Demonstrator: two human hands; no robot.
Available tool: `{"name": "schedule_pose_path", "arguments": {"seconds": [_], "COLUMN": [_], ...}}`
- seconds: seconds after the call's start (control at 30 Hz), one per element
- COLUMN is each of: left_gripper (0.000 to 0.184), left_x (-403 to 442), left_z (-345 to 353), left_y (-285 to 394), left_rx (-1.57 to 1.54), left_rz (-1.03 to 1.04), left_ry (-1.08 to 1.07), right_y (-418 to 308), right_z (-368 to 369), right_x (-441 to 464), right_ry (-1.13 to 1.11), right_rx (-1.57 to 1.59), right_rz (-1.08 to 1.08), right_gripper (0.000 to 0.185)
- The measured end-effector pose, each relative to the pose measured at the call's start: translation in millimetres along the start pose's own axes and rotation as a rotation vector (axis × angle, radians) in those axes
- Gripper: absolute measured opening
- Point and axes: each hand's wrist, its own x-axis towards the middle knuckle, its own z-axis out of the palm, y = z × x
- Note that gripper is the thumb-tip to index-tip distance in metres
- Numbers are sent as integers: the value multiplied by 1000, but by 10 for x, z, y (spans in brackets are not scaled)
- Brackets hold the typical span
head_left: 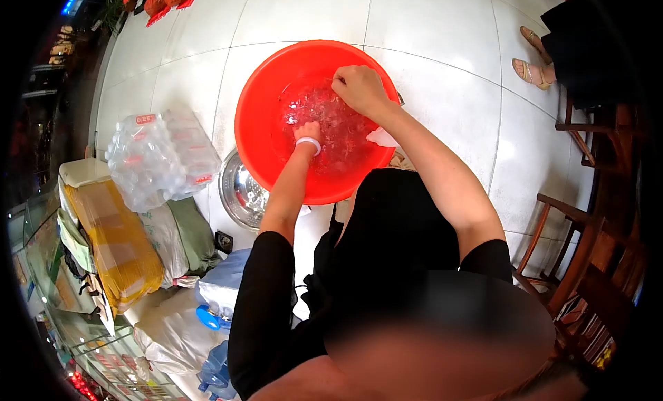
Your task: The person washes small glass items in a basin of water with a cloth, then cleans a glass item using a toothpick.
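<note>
A large red plastic basin [257, 118] stands on the floor in front of me, holding water with bubbles and pale bits in it. Low inside it, at the water, is my left hand [308, 131], with a white band round the wrist. Its fingers look curled and partly hidden; what they hold, if anything, is out of sight. Over the basin's right half, above the water, my right hand [360, 89] is closed with the fingertips turned down. Anything pinched there is too small to name. A pale pink, thin piece [381, 137] lies at the basin's right rim.
Partly under the basin's left edge sits a metal colander [238, 190]. Wrapped bottles [155, 156], a taped yellow package [114, 235] and a large water jug [224, 287] are at left. Wooden chairs [552, 242] stand at right, near another person's sandalled feet [532, 73].
</note>
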Motion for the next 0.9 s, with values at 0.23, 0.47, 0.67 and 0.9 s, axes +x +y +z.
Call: {"name": "schedule_pose_path", "arguments": {"seconds": [0.23,0.47,0.67,0.9], "left_gripper": [29,35,30,34], "left_x": [45,-390,-350,-514], "left_z": [-375,-1697,-927,-1583], "left_y": [-317,-550,-396,-219], "left_rx": [-900,-745,-344,-404], "left_rz": [49,525,412,392], "left_ry": [-55,131,-169,101], "right_y": [-111,-440,-635,-549], "right_z": [-162,-486,-770,-918], "right_x": [-22,-183,-539,-529], "right_ry": [104,199,354,447], "right_rx": [159,353,682,954], "right_rz": [-24,-105,-5,136], "right_gripper": [16,15,16,15]}}
